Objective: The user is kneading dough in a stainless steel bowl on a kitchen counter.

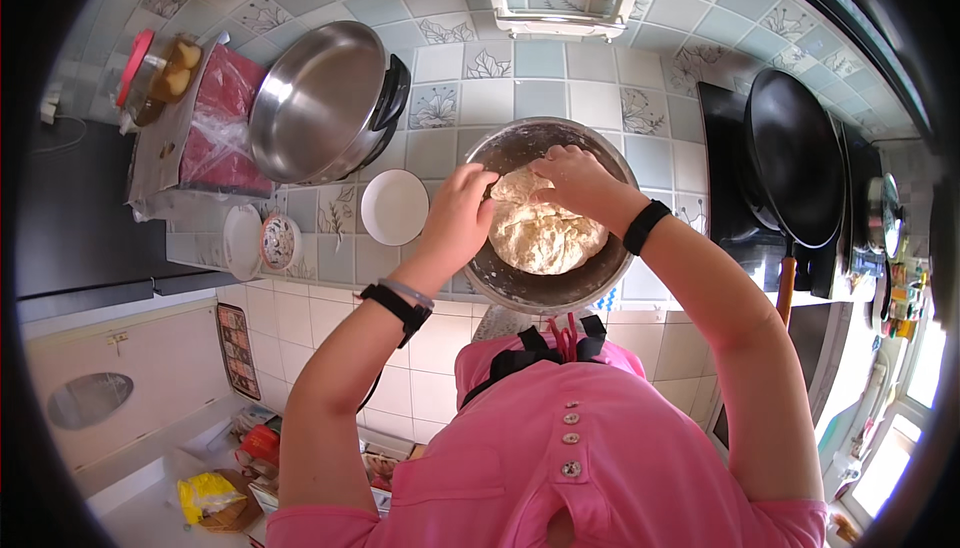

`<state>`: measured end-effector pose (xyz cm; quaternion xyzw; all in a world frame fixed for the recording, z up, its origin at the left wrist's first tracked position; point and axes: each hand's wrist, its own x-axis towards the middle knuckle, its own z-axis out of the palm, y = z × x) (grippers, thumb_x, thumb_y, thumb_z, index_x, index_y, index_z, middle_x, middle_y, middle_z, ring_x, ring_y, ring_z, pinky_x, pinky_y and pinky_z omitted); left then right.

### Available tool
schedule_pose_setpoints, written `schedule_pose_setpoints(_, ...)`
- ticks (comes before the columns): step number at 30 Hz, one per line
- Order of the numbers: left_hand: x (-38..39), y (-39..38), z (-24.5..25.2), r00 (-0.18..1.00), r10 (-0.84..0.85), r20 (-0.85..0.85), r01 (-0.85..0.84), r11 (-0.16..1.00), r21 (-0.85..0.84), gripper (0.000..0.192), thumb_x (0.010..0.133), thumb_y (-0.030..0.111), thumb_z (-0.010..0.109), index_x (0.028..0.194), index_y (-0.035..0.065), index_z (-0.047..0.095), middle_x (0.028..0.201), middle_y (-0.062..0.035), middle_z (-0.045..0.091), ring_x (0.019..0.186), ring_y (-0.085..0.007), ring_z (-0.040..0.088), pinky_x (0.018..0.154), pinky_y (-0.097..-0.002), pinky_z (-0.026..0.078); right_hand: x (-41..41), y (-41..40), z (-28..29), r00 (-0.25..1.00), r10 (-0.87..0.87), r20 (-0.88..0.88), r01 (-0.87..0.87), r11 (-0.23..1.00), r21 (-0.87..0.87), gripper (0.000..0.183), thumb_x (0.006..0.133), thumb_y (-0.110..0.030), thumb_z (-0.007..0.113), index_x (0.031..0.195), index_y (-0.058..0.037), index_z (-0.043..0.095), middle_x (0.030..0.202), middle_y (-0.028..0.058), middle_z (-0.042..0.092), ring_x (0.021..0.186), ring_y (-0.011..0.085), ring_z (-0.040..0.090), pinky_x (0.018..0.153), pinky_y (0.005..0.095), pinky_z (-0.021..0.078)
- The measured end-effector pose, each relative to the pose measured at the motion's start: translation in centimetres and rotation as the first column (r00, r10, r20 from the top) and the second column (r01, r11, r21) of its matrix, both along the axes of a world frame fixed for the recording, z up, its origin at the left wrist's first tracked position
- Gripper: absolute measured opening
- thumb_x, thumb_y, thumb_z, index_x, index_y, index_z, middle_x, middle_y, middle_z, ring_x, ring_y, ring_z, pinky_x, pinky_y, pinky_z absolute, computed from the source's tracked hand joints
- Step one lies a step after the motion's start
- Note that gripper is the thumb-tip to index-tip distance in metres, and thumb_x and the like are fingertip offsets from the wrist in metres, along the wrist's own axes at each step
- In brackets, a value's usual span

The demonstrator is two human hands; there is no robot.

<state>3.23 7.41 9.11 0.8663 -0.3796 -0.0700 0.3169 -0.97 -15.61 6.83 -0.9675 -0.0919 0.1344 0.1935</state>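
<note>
A lump of pale, rough dough (549, 236) lies in a round metal bowl (517, 296) at the edge of the tiled counter. My left hand (463, 206) is at the bowl's left rim, its fingers bent over the edge beside the dough. My right hand (574, 179) reaches into the bowl from the right, with curled fingers on the dough's upper part; its fingertips are partly hidden. Just left of the bowl stands a white dish (395, 207).
A large steel pot (319, 101) stands at the back left, near a box with red contents (225, 105). Small bowls (280, 242) sit at the left front edge. On the right, a black wok (793, 158) with a wooden handle rests on the hob.
</note>
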Motion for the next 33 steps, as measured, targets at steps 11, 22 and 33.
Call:
schedule_pose_setpoints(11,-3.6,1.3,-6.5,0.907,0.421,-0.004,-0.404,0.867,-0.292,0.052,0.087,-0.002,0.052,0.137,0.0033,0.038,0.134,-0.0242,0.043,0.122,-0.043,0.045,0.101,-0.0453,0.041,2.3,2.9,1.5,0.975,0.159,-0.156,-0.183,0.971,-0.155,0.059,0.074,-0.028,0.078,0.125,-0.0098,0.052,0.118,0.0156,0.052,0.111,0.0358,0.052,0.085,0.0486,0.0505)
schedule_pose_setpoints(22,-4.4,1.2,-6.4,0.878,0.479,-0.027,-0.461,0.826,-0.324,0.053,0.085,-0.007,0.051,0.136,0.0052,0.042,0.129,-0.0215,0.05,0.114,-0.0404,0.052,0.096,-0.043,0.044,3.7,5.6,-2.4,0.987,0.145,-0.062,-0.156,0.963,-0.22,0.028,0.079,-0.009,0.066,0.102,0.0003,0.052,0.09,0.0199,0.062,0.08,0.0364,0.065,0.069,0.042,0.0536)
schedule_pose_setpoints(33,-4.5,1.0,-7.6,0.788,0.615,-0.023,-0.586,0.738,-0.336,0.056,0.084,-0.009,0.049,0.137,0.0029,0.039,0.129,-0.0203,0.051,0.117,-0.0391,0.05,0.098,-0.0434,0.043,6.2,3.7,-2.3,0.987,0.148,0.062,-0.131,0.967,-0.22,0.028,0.09,-0.018,0.054,0.113,-0.002,0.055,0.098,0.0128,0.066,0.093,0.0329,0.063,0.076,0.0437,0.0538)
